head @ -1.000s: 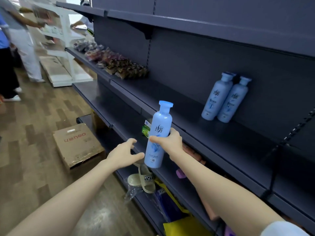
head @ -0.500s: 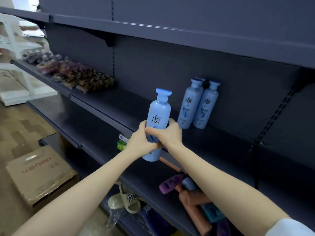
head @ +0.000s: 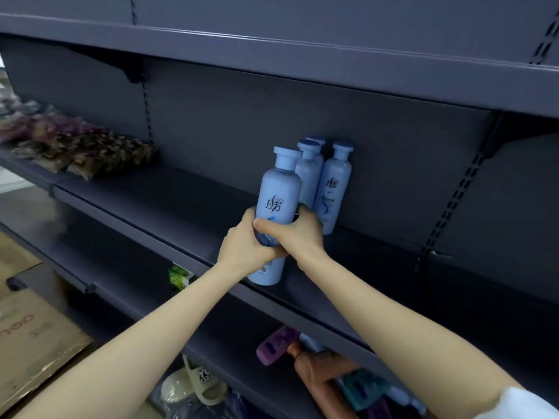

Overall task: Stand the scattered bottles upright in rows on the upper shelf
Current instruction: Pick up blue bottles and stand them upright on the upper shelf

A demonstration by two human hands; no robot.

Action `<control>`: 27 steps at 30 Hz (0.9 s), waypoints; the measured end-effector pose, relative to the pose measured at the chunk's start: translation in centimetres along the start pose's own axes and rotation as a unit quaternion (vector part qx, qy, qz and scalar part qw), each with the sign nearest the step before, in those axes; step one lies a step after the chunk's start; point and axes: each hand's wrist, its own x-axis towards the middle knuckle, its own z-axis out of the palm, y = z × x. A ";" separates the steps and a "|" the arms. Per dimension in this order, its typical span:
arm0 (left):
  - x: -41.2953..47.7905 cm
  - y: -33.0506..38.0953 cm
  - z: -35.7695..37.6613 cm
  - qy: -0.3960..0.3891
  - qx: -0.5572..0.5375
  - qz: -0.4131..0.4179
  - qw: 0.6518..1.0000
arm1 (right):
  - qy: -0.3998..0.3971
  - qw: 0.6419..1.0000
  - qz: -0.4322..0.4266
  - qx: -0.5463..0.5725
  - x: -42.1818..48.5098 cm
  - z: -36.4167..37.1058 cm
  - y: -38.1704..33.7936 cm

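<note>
Both hands clasp upright blue bottle.

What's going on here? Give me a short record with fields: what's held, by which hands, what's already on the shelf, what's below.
held: a light blue bottle, upright
hands: left hand and right hand, both wrapped around its middle
upper shelf: three matching standing bottles at the back, snack packets at far left
lower shelf: purple bottle and brown bottle lying down
</note>
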 end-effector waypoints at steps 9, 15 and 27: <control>1.2 0.9 1.5 0.003 -0.001 0.014 1.000 | 0.018 1.000 0.012 0.010 1.4 -1.2 0.9; 1.5 1.4 2.3 -0.009 -0.010 0.026 1.000 | 0.034 0.999 0.022 0.017 1.8 -2.0 1.3; 3.2 0.9 2.8 -0.055 -0.025 0.060 0.996 | 0.093 0.995 0.043 0.016 2.1 -2.2 1.4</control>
